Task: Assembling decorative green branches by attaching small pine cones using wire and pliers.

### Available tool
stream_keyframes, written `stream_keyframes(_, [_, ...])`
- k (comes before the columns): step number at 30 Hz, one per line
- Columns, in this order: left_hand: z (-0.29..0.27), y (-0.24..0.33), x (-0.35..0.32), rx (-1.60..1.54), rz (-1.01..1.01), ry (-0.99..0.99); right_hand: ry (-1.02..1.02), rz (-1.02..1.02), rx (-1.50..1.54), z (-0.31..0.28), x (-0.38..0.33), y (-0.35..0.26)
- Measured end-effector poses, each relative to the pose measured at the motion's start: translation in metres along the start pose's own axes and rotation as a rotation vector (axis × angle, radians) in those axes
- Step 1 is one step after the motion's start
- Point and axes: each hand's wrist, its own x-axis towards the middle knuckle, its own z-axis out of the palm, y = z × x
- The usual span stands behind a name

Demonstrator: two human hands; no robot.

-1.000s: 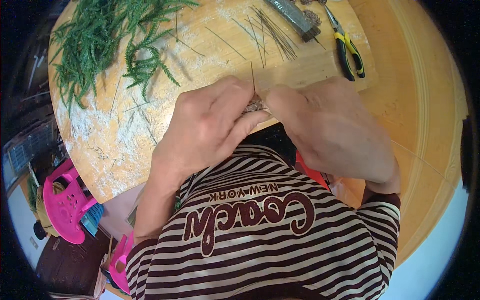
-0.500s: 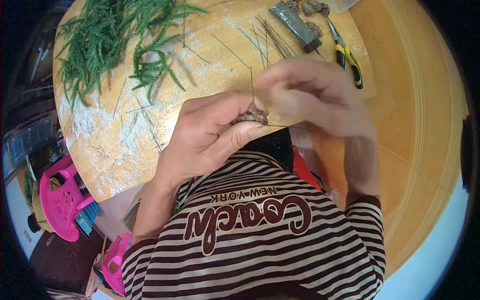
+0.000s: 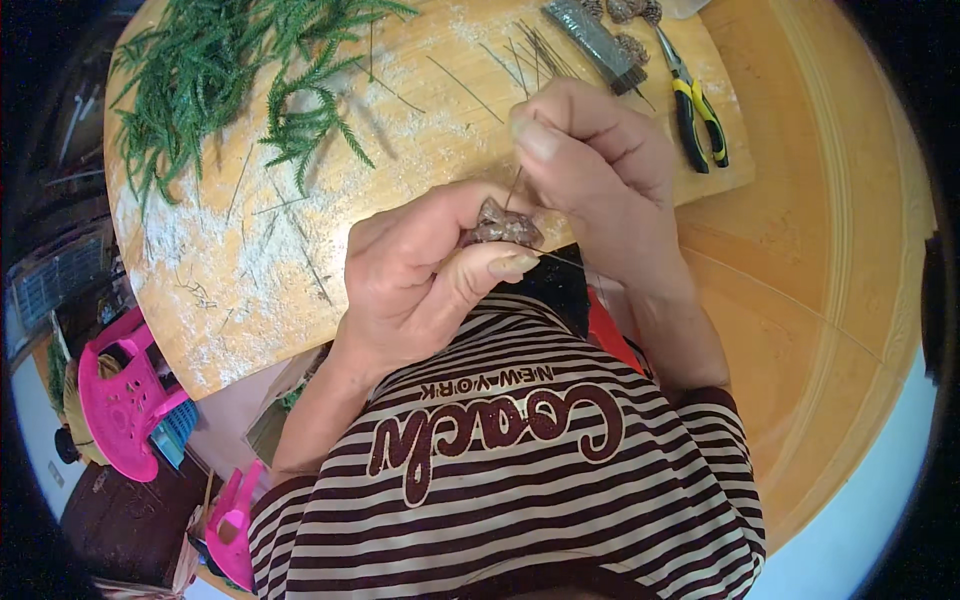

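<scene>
Between the thumb and fingers of my left hand [image 3: 420,260] is a small brown pine cone [image 3: 502,226], held over the near edge of the table. A thin dark wire [image 3: 514,188] rises from the cone. My right hand [image 3: 605,165] pinches that wire's upper part between thumb and forefinger. Another stretch of wire sticks out from the cone toward the right, below my right hand. Part of the cone is hidden by my left fingers.
Green artificial pine sprigs [image 3: 200,90] lie at the far left of the wooden table [image 3: 400,150], among white flakes. Loose wires [image 3: 465,88] are scattered about. At the far right are a wire bundle [image 3: 595,45], pine cones [image 3: 632,48] and yellow-black pliers [image 3: 690,110]. Pink chairs [image 3: 125,400] stand lower left.
My right hand, blurred before beside the wire, now pinches its upper part, and the wire leans to the right. My left hand still holds the pine cone, slightly turned.
</scene>
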Motion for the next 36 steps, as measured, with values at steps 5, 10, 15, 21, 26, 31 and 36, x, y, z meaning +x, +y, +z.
stream_keyframes(5, [0.005, -0.008, -0.006, -0.062, 0.018, 0.146, 0.171, -0.212, -0.310, 0.003, -0.005, 0.007])
stream_keyframes(10, [0.000, -0.011, -0.003, 0.129, 0.031, 0.062, 0.218, -0.262, -0.440, 0.009, -0.011, 0.002])
stream_keyframes(15, [-0.001, -0.007, 0.000, 0.356, 0.117, 0.037, 0.228, -0.364, -0.598, 0.008, -0.010, 0.003])
stream_keyframes(21, [-0.005, 0.004, -0.002, 0.220, -0.049, 0.009, 0.231, -0.384, -0.638, 0.013, -0.009, 0.003])
stream_keyframes(26, [-0.010, -0.001, -0.005, 0.322, 0.111, 0.007, 0.222, -0.322, -0.487, 0.016, -0.005, 0.007])
stream_keyframes(31, [-0.011, 0.001, -0.011, 0.014, 0.013, 0.042, 0.252, -0.318, -0.343, 0.024, -0.003, 0.013])
stream_keyframes(36, [-0.011, -0.002, -0.012, -0.514, -0.145, 0.030, 0.343, -0.527, -0.520, 0.034, -0.008, 0.019])
